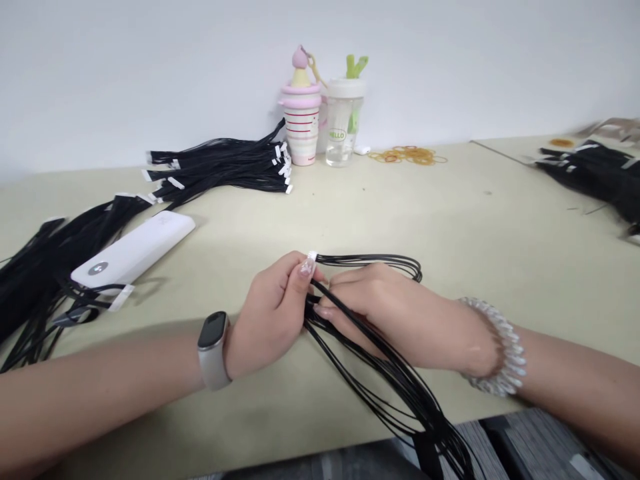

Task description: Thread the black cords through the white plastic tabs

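A bundle of thin black cables (400, 360) with a white connector (313, 256) at its end is held between my hands above the table's front part. My left hand (280, 293) is closed, its thumb pressed on the bundle just below the connector. Close against it, my right hand (385, 307) is also closed, with its fingers pinching the cables. One part of the bundle loops out behind the right hand, while the rest hangs down over the table's front edge. The right fingertips are partly hidden by cables.
A white power bank (135, 250) lies left beside piles of black cables (225, 167). A striped pink-lidded cup (303, 127), a clear bottle (343, 127) and yellow rubber bands (410, 155) are along the wall. More black cables (595, 173) lie at the right.
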The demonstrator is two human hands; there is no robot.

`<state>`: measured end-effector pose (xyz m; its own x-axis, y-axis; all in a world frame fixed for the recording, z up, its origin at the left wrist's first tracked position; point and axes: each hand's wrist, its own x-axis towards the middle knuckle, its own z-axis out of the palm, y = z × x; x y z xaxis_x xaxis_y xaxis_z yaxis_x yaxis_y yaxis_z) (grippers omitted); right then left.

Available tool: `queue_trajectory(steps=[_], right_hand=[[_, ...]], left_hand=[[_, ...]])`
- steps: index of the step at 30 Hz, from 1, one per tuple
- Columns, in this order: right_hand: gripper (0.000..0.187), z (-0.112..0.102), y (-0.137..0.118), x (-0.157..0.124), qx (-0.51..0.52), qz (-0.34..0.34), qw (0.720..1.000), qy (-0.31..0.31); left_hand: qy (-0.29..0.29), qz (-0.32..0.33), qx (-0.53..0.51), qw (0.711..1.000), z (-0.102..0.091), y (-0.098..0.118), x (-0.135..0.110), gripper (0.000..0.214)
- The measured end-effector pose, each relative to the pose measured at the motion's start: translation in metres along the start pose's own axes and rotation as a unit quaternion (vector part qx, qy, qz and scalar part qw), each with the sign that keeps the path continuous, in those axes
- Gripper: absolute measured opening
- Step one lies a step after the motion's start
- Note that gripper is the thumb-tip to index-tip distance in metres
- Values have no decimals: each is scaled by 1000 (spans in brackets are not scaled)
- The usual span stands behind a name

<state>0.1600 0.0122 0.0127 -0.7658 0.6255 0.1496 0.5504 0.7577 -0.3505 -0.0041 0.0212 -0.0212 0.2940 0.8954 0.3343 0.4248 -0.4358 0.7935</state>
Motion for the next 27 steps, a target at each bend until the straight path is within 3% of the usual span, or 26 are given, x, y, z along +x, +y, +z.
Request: queue_trajectory(steps=[4, 10, 17, 23, 27], right_hand=[[16, 0, -1, 2, -7, 11, 1000, -15], [14, 10, -7, 7, -109, 32, 993, -25], [15, 18, -9, 3, -200, -3, 979, 50], [19, -2, -11, -3, -127, 75, 989, 3], [26, -24, 3, -14, -71, 126, 989, -35]], left_hand=[[-6, 9, -5, 1000, 1, 1, 1, 26], [-12, -6, -13, 1000, 1, -2, 0, 28], [-9, -22, -14, 1000, 1, -4, 2, 30], [-22, -107, -64, 992, 3, -1, 3, 32], [-14, -130, -74, 989, 3, 1, 4, 32]])
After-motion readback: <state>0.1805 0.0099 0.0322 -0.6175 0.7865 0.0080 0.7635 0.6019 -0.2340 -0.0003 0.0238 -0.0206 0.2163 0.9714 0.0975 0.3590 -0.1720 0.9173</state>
